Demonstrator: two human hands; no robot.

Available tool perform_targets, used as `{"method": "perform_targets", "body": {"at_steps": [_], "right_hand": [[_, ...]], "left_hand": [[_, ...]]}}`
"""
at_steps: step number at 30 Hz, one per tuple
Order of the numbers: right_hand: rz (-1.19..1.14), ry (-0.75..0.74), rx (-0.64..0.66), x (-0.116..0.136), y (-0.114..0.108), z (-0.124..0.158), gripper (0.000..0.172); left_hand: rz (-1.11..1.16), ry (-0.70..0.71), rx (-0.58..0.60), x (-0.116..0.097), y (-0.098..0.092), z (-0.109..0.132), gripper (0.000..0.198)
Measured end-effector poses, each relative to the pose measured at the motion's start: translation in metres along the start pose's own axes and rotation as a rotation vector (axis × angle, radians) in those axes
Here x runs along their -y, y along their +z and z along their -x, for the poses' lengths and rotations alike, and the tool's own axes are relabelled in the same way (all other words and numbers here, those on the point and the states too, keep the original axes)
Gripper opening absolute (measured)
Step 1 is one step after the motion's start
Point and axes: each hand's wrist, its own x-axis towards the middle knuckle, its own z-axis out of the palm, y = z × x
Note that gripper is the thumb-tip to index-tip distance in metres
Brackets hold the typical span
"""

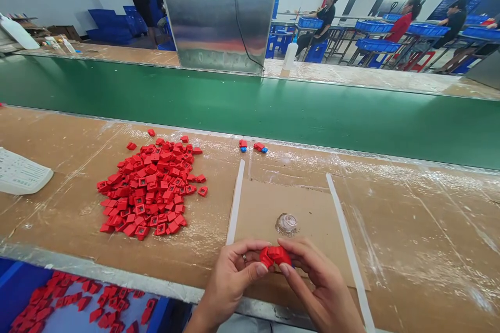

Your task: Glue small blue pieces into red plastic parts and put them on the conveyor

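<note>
Both hands meet over the near edge of the bench, around red plastic pieces [275,255]. My left hand [234,273] pinches the left piece between thumb and fingers. On the other side my right hand [314,276] grips the right piece, where a bit of blue shows by the fingers. The two pieces touch; whether they are joined I cannot tell. Just beyond the fingers, a small clear round cup [287,224] sits on a cardboard sheet [258,208] between two white tape strips.
A heap of red plastic pieces [150,187] lies to the left. Two red-and-blue pieces [260,147] rest near the green conveyor belt [219,99]. A blue bin [23,283] with more red pieces stands below left. A paper sheet [23,171] lies far left. People sit beyond.
</note>
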Motion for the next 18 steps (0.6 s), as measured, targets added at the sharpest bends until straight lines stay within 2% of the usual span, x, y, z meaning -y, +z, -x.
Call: {"method": "perform_targets", "body": {"at_steps": [12,18], "right_hand": [[0.069,0.010,0.074,-0.007,-0.002,0.005,0.019],[0.071,-0.057,0.108,-0.017,-0.002,0.010,0.015]], "left_hand": [[-0.185,0.116,-0.035,-0.005,0.005,0.001,0.024],[-0.230,0.089,-0.021,-0.002,0.007,0.006,0.025]]}}
